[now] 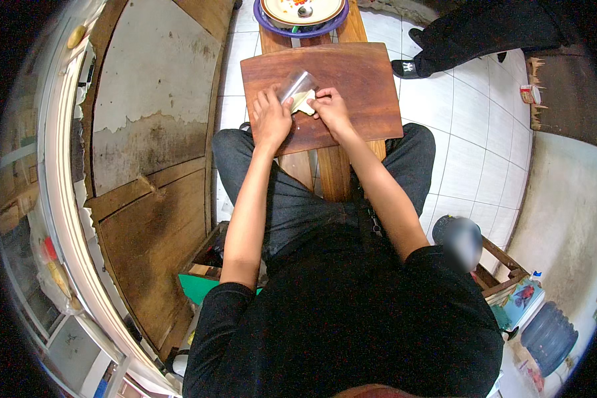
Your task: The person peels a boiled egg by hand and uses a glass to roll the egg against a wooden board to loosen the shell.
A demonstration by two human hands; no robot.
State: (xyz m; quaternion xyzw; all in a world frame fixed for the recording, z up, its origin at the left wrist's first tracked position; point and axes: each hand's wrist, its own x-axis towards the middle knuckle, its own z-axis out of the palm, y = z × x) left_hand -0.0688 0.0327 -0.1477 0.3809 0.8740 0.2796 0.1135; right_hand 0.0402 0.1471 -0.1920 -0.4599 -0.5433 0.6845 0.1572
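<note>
A flat, pale piece of what looks like dough lies on a dark wooden board in front of me. Thumb and forefinger of my right hand pinch its right edge. My left hand is at the left side of the piece, its thumb against the edge and its other fingers spread toward the board. Whether it grips the piece or only presses on it is hidden. Just beyond, a clear cylinder, glass or plastic, lies tilted on the board, partly behind my left fingers and the dough.
Past the board, a cream plate with orange bits and a spoon sits over a purple basin. The board rests on a wooden bench. Another person's leg stands at the right. A worn wooden door is at the left.
</note>
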